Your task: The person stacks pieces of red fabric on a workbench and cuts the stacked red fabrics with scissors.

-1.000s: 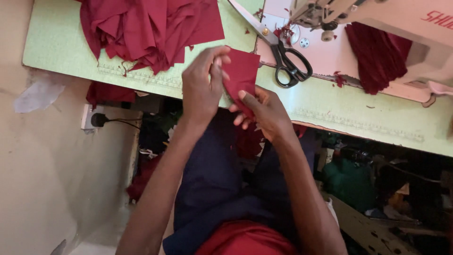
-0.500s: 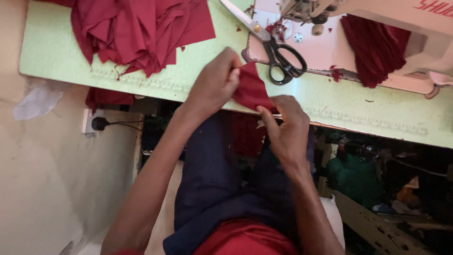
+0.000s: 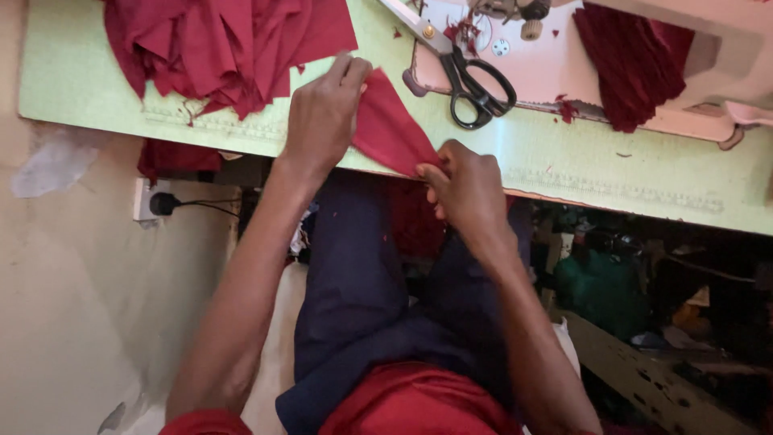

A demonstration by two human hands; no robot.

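The pale green tabletop (image 3: 612, 173) runs across the upper part of the view, cut off at the top and right edges. On its right part sits a sewing machine (image 3: 708, 48), white and pinkish, with only its base and lower body in view; the needle area at the top edge is hard to make out. A heap of dark red cloth (image 3: 217, 44) lies on the left part of the tabletop, its top cut off, so the pieces in it cannot be counted. A second bunch of dark red fabric (image 3: 624, 68) hangs on the machine base. Under the tabletop, at the right, the space is dark and cluttered, and its contents are hard to tell.

One red cloth piece (image 3: 386, 133) lies at the near edge of the tabletop, stretched between the two hands. The left hand (image 3: 322, 121) pinches its upper left edge with fingers curled; the right hand (image 3: 467, 193) pinches its lower right corner at the table edge.

One pair of black-handled scissors (image 3: 463, 76) lies on the machine base, blades closed, tips cut off by the frame. One black plug (image 3: 163, 204) sits in a white wall socket low on the left.
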